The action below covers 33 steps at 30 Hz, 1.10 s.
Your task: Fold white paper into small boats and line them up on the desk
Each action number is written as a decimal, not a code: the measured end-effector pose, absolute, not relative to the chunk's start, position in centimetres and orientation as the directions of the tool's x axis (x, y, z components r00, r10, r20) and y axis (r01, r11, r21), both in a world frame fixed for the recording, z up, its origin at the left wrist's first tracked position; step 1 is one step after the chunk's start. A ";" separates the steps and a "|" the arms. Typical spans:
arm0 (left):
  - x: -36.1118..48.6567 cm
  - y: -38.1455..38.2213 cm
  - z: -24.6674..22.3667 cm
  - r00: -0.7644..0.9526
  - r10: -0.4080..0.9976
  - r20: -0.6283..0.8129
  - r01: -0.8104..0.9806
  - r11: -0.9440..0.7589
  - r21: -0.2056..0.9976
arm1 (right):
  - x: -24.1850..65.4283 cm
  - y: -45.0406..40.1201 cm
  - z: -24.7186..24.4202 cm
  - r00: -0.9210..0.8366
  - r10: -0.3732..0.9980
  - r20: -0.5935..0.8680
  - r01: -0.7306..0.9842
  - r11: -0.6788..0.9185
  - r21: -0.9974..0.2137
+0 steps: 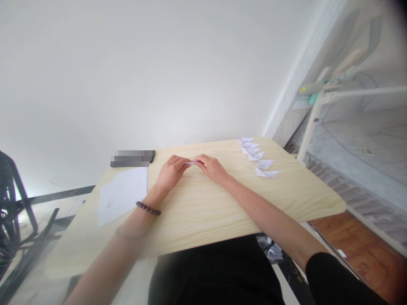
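Between my two hands is a small folded piece of white paper [190,163], mostly covered by fingers. My left hand [172,171], with a dark beaded bracelet [148,208] at the wrist, pinches its left end. The other end is pinched by the fingers of my right hand [211,166]. Both hands are just above or resting on the middle of the pale wooden table [203,212]; I cannot tell which. Off to the right lie several folded white paper boats [256,156] in a slanting row.
A stack of white paper sheets [124,192] covers the table's left part. Behind it lies a dark flat object [132,159], partly pixelated. A white wall [190,72] rises behind the table. A white metal frame [313,123] stands at the right, and a dark folding frame [19,203] at the left.
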<state>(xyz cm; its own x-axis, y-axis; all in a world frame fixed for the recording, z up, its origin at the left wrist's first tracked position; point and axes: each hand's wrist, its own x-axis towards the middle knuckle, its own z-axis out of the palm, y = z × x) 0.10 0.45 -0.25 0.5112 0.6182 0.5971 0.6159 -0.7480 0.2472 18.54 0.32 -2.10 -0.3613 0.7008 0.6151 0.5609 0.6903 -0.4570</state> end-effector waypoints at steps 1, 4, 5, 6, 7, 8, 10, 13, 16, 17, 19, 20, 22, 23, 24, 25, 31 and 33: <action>0.1 0.4 -0.2 0.508 0.616 0.602 0.621 -0.746 0.240 | 18.5 0.3 -2.1 -0.360 0.698 0.619 0.558 0.693 -0.456; 0.2 0.3 -0.2 0.507 0.619 0.600 0.623 -0.744 0.241 | 18.4 0.2 -2.0 -0.348 0.702 0.621 0.550 0.689 -0.471; 0.3 0.3 -0.2 0.510 0.622 0.594 0.618 -0.745 0.251 | 18.4 0.2 -2.0 -0.337 0.712 0.616 0.547 0.681 -0.487; 0.3 0.2 -0.2 0.511 0.629 0.586 0.613 -0.745 0.265 | 18.4 0.2 -2.0 -0.325 0.723 0.610 0.540 0.671 -0.508; 0.3 0.1 -0.1 0.508 0.638 0.578 0.608 -0.742 0.284 | 18.4 0.2 -2.1 -0.313 0.735 0.602 0.527 0.662 -0.533; 0.3 0.1 -0.1 0.501 0.650 0.572 0.604 -0.735 0.307 | 18.4 0.2 -2.2 -0.301 0.745 0.595 0.510 0.653 -0.559; 0.4 -0.1 0.0 0.478 0.677 0.560 0.597 -0.718 0.358 | 18.4 0.3 -2.3 -0.278 0.760 0.587 0.480 0.639 -0.600; 0.4 -0.4 0.1 0.443 0.714 0.543 0.584 -0.689 0.429 | 18.4 0.3 -2.4 -0.243 0.775 0.583 0.479 0.618 -0.623; 0.5 -0.6 0.2 0.403 0.760 0.510 0.584 -0.643 0.497 | 18.5 0.3 -2.3 -0.249 0.762 0.597 0.495 0.630 -0.598; 0.6 -0.7 0.3 0.389 0.780 0.491 0.584 -0.621 0.523 | 18.6 0.2 -2.2 -0.265 0.751 0.604 0.492 0.644 -0.585; 0.6 -0.7 0.3 0.357 0.819 0.449 0.580 -0.571 0.581 | 18.6 0.1 -2.1 -0.297 0.728 0.618 0.475 0.674 -0.566; 0.6 -0.7 0.3 0.339 0.838 0.427 0.575 -0.544 0.611 | 18.6 0.1 -2.0 -0.308 0.718 0.625 0.465 0.686 -0.559; 0.6 -0.6 0.2 0.296 0.878 0.376 0.559 -0.479 0.677 | 18.5 0.1 -1.8 -0.313 0.702 0.640 0.451 0.703 -0.550; 0.6 -0.5 0.2 0.272 0.899 0.342 0.544 -0.437 0.716 | 18.5 0.0 -1.8 -0.313 0.694 0.648 0.447 0.710 -0.544; 0.6 -0.4 0.1 0.249 0.920 0.302 0.522 -0.390 0.758 | 18.4 -0.1 -1.7 -0.315 0.685 0.657 0.443 0.718 -0.537; 0.6 -0.3 0.0 0.229 0.938 0.261 0.492 -0.343 0.800 | 18.4 -0.2 -1.5 -0.318 0.675 0.665 0.436 0.728 -0.529; 0.4 -0.1 -0.2 0.212 0.969 0.127 0.340 -0.195 0.920 | 18.2 -0.9 -1.0 -0.314 0.668 0.674 0.434 0.733 -0.524; 0.4 -0.1 -0.2 0.230 0.966 0.117 0.348 -0.194 0.917 | 18.2 -0.8 -1.1 -0.296 0.697 0.652 0.430 0.707 -0.561</action>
